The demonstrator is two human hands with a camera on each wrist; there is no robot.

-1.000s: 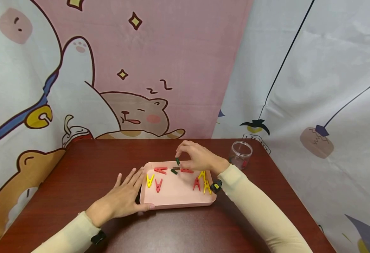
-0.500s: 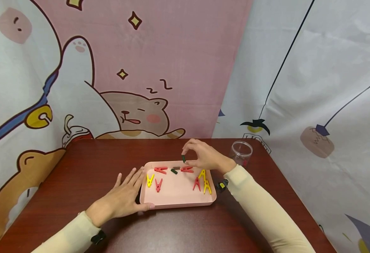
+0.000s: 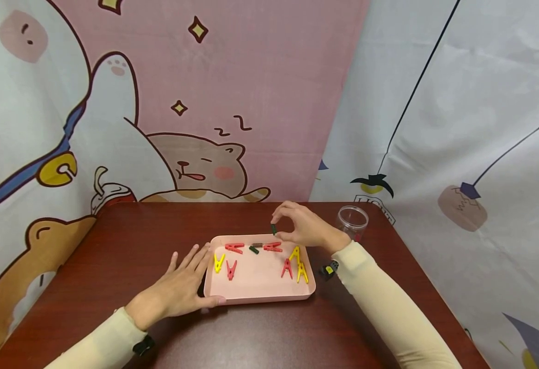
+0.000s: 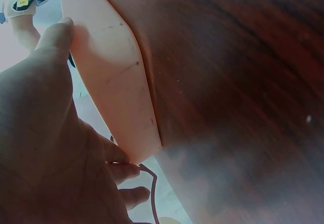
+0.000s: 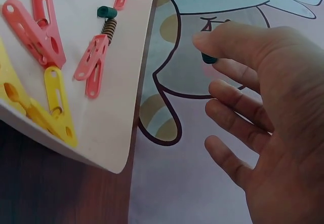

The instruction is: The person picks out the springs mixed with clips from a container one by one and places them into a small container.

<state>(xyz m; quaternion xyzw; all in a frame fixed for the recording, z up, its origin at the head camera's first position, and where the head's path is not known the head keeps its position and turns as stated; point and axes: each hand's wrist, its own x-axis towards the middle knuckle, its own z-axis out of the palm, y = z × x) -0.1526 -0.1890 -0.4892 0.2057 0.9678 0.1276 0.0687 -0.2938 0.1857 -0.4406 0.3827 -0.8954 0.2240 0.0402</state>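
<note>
Between thumb and index finger my right hand [image 3: 308, 228] pinches a small dark green cylinder [image 3: 273, 229], held upright above the far edge of the pink tray [image 3: 255, 287]. Its other fingers are spread apart in the right wrist view. My left hand [image 3: 174, 292] lies against the tray's left side, fingers straight, thumb on the near rim. In the tray lie a second green cylinder [image 5: 107, 11], a coiled spring [image 5: 109, 30], several red plastic clothespins, one [image 3: 272, 247] right of the spring, and several yellow ones, including one [image 3: 219, 263] at the left.
A clear round jar [image 3: 352, 219] with something red inside stands at the table's back right, beyond the right forearm. The tray rests on a dark reddish-brown table [image 3: 269, 333]. A printed cloth [image 3: 260, 92] hangs behind the table.
My right hand has moved right and slightly up with the green cylinder, away from the spring. The red clothespin beside the spring is now uncovered. My left hand stays at the tray.
</note>
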